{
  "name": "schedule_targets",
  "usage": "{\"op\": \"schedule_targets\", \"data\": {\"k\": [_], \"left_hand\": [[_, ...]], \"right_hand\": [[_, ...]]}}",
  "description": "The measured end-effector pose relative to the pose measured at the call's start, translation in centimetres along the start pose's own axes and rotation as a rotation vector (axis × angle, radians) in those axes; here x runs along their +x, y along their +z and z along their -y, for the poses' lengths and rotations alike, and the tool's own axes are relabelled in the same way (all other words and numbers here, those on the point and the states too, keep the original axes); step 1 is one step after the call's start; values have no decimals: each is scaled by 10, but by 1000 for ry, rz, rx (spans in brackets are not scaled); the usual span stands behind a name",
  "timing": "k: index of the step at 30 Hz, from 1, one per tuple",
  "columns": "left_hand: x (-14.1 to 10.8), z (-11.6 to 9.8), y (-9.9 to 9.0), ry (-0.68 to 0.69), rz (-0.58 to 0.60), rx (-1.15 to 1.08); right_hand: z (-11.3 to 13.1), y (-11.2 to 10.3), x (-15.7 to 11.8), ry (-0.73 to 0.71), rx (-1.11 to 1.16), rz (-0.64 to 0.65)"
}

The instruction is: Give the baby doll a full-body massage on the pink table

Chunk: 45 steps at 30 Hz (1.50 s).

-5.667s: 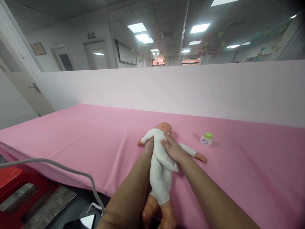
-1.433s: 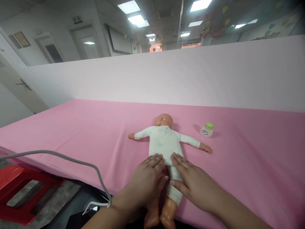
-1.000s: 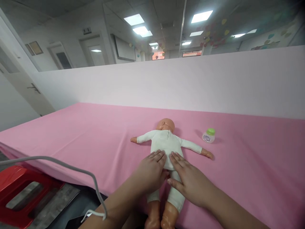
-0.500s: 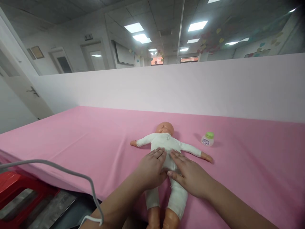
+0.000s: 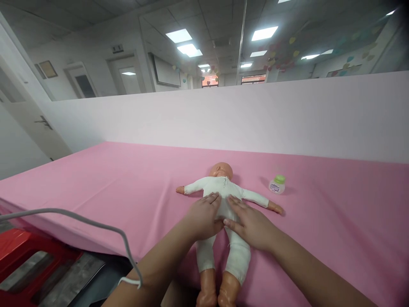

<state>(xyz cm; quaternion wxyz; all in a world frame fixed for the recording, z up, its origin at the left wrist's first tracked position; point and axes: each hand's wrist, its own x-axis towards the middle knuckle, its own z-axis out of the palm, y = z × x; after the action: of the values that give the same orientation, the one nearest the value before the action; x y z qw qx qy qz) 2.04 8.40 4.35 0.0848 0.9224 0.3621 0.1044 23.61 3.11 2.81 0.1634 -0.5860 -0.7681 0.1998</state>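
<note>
- The grip is open on both sides: the left hand and the right hand lie palm down on the torso of a baby doll with smooth tan plastic limbs and a white cloth body, neither closed around it.
- The hands sit either side of its midline, fingers pointing up the torso and slanting inward, with a strip of white cloth between the fingertips. The thumbs turn in towards each other over the lower torso, nearly meeting.
- From the grip, the doll's long axis runs away from the person, almost straight: the bald head lies beyond the fingertips, and the tan feet point back towards the person, between the forearms.
- Neither hand is clearly nearer the torso; both touch it about equally. One doll arm reaches out on the left hand's side, the other on the right hand's side, slanting back towards the right forearm.
- Beyond that second arm stands a small clear rounded jar with a green lid, apart from the doll and nearer the right hand.
- All this rests on a table covered in pink cloth, with a plain white low wall behind it.
- A grey cable curves in towards the left forearm.
</note>
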Motion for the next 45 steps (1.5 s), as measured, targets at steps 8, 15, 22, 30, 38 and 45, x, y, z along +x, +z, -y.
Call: {"op": "schedule_targets", "data": {"k": [8, 15, 22, 30, 38, 45], "left_hand": [[5, 11, 15, 4, -6, -30], [10, 10, 1, -46, -10, -31], [36, 8, -7, -48, -26, 16], [37, 16, 17, -30, 3, -15], [56, 15, -7, -82, -60, 89], [57, 24, 18, -71, -55, 67]], "right_hand": [[-9, 14, 12, 33, 11, -6], [-10, 3, 15, 41, 70, -17], [-19, -4, 38, 97, 137, -101], [-4, 9, 36, 92, 144, -60], [-28, -5, 56, 87, 169, -152], [-16, 4, 62, 112, 129, -83]]}}
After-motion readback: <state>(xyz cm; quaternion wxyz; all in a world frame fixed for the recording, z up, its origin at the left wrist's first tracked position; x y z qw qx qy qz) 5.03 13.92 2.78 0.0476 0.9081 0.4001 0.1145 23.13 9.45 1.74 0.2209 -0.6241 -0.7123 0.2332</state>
